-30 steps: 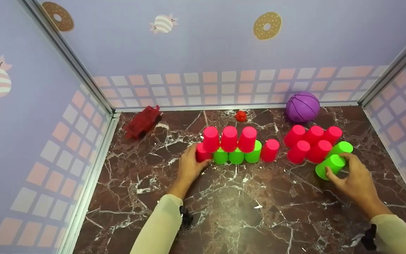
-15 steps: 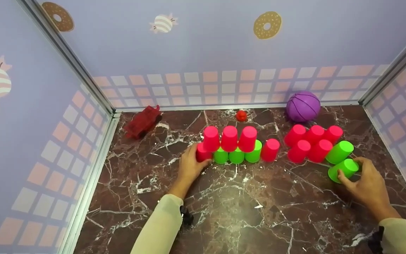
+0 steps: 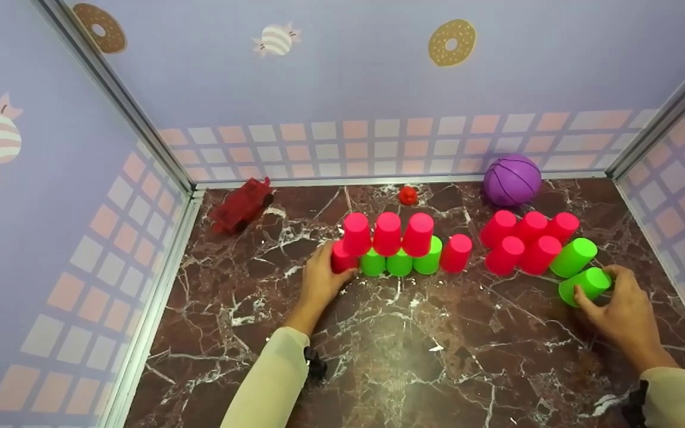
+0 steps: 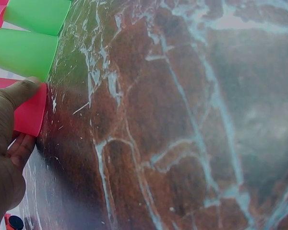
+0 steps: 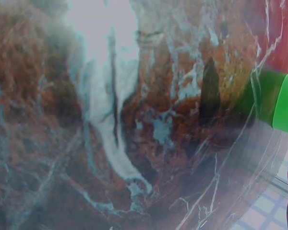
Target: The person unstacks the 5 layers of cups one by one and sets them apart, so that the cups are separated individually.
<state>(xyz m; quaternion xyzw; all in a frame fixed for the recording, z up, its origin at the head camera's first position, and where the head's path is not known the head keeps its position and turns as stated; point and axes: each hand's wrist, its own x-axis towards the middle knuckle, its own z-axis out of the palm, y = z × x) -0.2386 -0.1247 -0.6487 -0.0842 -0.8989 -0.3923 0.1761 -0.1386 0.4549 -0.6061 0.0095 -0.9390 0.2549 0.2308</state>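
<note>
My left hand (image 3: 319, 282) grips an upside-down pink cup (image 3: 344, 258) at the left end of a row. In the left wrist view, thumb and fingers lie on either side of that cup (image 4: 31, 110). Beside it stand three green cups (image 3: 399, 264), then another pink cup (image 3: 455, 254) at the right end. Three upside-down pink cups (image 3: 387, 235) rest on top of the row. Over on the right, my right hand (image 3: 625, 312) holds a green cup (image 3: 583, 286) between thumb and fingers, mouth down, just in front of another green cup (image 3: 574, 257).
Several upside-down pink cups (image 3: 504, 255) stand grouped left of the green pair. Behind them a purple ball (image 3: 512, 180) sits near the back wall. A small red object (image 3: 408, 195) lies at back centre, and a dark red toy (image 3: 241, 205) at back left. Walls enclose the marbled surface (image 3: 402, 356).
My right hand has moved right and slightly toward me with the green cup, away from overlapping the other green cup. My left hand stays on the pink cup.
</note>
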